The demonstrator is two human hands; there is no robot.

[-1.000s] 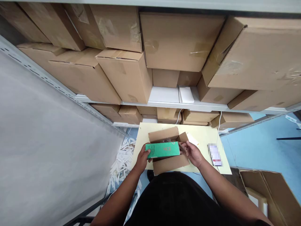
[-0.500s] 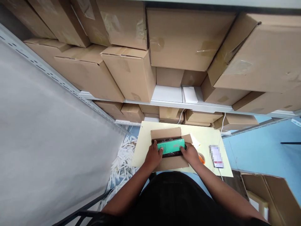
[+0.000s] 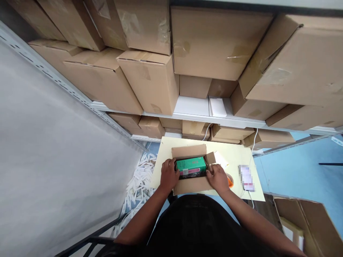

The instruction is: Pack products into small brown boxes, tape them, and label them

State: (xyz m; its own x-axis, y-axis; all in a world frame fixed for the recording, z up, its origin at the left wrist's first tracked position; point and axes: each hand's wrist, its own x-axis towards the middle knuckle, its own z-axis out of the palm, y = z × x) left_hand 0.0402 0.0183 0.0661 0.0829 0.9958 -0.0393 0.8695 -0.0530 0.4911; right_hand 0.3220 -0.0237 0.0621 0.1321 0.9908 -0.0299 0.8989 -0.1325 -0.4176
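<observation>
An open cardboard box (image 3: pixel 193 185) stands on the pale yellow table with its flaps folded out. Inside it lies a green box (image 3: pixel 190 163) with a pink stripe along its near side. Dark, shiny wrapping shows beneath the green box. My left hand (image 3: pixel 169 175) is closed on the cardboard box's left end, its fingers curled over the edge. At the opposite end, my right hand (image 3: pixel 217 177) grips the cardboard by the right flap with bent fingers. Both hands are beside the green box, and parts of the fingertips are hidden.
On the table (image 3: pixel 233 153), a roll of orange tape (image 3: pixel 229 181) sits right of my right hand, with white paper (image 3: pixel 220 160) behind it. A phone (image 3: pixel 246 177) with a cable lies farther right. Boxes fill the shelves ahead; paper strips (image 3: pixel 139 176) cover the floor at left.
The green box has gone down into the cardboard box and its pink-striped side now shows. Both hands have let go of it and moved outward to the cardboard box's ends.
</observation>
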